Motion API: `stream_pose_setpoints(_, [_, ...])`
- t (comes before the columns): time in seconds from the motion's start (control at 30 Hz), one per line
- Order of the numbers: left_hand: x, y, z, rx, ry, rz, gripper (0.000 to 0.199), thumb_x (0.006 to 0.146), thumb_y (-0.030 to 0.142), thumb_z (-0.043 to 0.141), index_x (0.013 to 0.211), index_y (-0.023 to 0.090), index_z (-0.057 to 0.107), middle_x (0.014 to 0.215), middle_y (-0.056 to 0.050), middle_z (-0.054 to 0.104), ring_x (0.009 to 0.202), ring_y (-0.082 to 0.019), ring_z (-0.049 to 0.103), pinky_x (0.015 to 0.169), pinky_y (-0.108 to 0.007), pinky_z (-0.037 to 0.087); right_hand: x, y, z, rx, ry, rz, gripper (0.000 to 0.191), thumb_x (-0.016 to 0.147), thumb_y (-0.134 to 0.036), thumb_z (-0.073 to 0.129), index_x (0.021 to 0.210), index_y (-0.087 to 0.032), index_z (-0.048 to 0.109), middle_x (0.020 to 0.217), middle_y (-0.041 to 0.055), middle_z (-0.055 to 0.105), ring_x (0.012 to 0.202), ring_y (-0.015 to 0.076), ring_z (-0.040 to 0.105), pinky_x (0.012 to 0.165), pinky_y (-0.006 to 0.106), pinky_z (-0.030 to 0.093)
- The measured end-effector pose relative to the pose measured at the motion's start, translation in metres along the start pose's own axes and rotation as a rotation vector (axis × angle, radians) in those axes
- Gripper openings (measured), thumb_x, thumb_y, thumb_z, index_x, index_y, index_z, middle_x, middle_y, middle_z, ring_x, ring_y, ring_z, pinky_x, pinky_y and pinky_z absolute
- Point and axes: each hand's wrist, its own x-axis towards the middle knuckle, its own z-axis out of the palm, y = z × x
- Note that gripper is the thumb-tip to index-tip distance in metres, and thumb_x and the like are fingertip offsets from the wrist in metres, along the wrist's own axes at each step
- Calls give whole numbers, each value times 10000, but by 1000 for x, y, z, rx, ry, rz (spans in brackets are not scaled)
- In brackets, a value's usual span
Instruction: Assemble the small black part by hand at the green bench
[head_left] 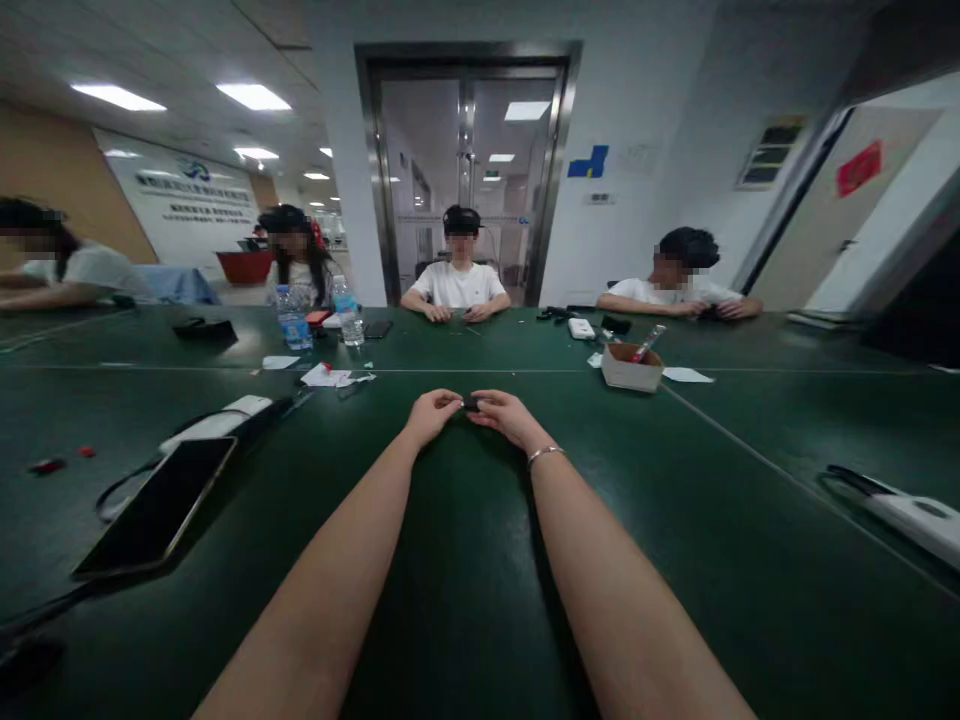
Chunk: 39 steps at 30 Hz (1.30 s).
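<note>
Both arms stretch forward over the dark green table. A small black object sits between my fingertips; its kind is too small to tell. My right hand, with a silver bracelet at the wrist, has thumb and fingers closed on it. Close beside it, my left hand is pinched, its fingertips at the object's left end. Whether those left fingers grip the same object or something tiny of their own cannot be made out.
A phone and a white device with a cable lie left. Ahead are paper scraps, water bottles and a small box with a tube inside. Another white device lies right. Several people sit across the table.
</note>
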Motion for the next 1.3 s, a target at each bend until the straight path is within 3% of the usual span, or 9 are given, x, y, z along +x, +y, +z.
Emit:
stream_pose_setpoints(0.37, [0, 0, -1, 46, 1, -27, 216, 741, 322, 623, 851, 141, 663, 805, -63, 681, 756, -167, 626, 764, -291, 472, 2, 0, -2, -8, -25, 10, 231, 820, 60, 513, 944, -105, 616, 904, 81, 621, 772, 171, 677, 823, 342, 559])
stream_pose_setpoints(1.07, [-4, 5, 0, 74, -8, -34, 247, 761, 358, 570, 829, 131, 639, 741, -55, 661, 672, -156, 598, 666, -269, 452, 2, 1, -5, -14, -82, 8, 240, 800, 37, 563, 973, -121, 617, 918, 66, 602, 796, 166, 675, 822, 322, 559])
stream_pose_setpoints(1.3, [-3, 1, -1, 62, -26, -49, 285, 767, 393, 561, 859, 135, 636, 701, -40, 653, 603, -137, 579, 608, -251, 445, 1, -1, -5, -103, -108, -9, 254, 810, 35, 533, 996, -115, 619, 891, 73, 609, 673, 122, 660, 592, 186, 558])
